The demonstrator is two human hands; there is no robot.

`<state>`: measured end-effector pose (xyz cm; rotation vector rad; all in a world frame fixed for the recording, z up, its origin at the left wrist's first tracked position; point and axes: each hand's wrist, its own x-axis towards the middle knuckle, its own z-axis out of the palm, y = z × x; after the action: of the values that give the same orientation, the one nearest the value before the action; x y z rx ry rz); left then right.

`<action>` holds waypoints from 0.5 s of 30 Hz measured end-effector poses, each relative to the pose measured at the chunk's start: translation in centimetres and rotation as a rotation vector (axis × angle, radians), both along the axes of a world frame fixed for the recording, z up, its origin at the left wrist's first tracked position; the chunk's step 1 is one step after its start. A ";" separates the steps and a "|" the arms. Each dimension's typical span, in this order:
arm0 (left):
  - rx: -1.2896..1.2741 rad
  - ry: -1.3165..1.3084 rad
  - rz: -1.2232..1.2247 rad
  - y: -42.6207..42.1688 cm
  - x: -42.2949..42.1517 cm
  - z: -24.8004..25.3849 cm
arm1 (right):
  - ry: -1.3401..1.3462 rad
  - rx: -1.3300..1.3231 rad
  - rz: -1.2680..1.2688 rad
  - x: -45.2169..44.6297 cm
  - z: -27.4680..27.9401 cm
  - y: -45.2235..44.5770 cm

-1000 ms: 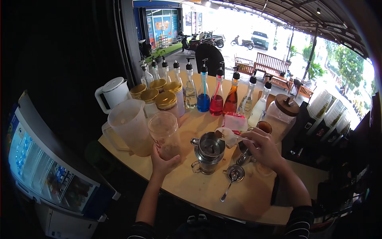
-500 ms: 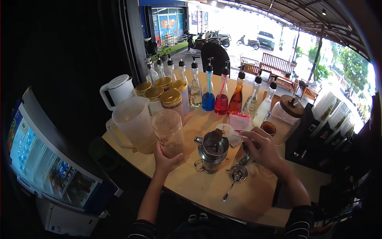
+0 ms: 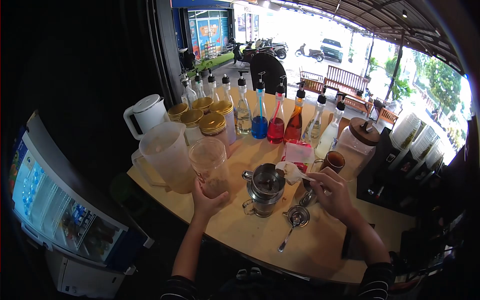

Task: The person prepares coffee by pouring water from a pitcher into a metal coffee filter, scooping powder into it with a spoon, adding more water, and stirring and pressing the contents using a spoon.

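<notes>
Left hand (image 3: 209, 201): fingers around a clear plastic jar (image 3: 209, 167) on the pale wooden counter (image 3: 245, 232). Right hand (image 3: 331, 192): fingers pinching a white plastic scoop (image 3: 292, 172) beside the round metal filter (image 3: 268, 181). Beyond: 2 wooden benches (image 3: 345, 80), parked motorbikes (image 3: 260, 51).

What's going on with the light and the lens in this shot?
In the head view, the street is blown out to white; surroundings of the glowing fridge sink to near black; the roof and table edges bow, wide-lens style; a soft shadow lies below the right hand.
</notes>
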<state>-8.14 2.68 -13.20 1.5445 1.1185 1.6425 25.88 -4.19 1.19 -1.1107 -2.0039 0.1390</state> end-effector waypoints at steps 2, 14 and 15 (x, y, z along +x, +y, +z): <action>0.005 -0.001 0.002 0.0 0.0 0.1 | -0.013 0.027 0.012 0.1 -0.6 -0.1; 0.037 -0.025 0.026 -0.1 0.2 0.4 | -0.095 0.077 0.071 -2.1 -1.1 -1.2; 0.032 -0.035 0.017 -0.1 0.2 0.5 | -0.096 0.078 0.069 -2.1 -1.1 -1.2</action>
<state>-7.92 2.54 -12.74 1.5244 1.0939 1.7001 23.83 -5.39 0.11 -1.0163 -2.1153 0.0435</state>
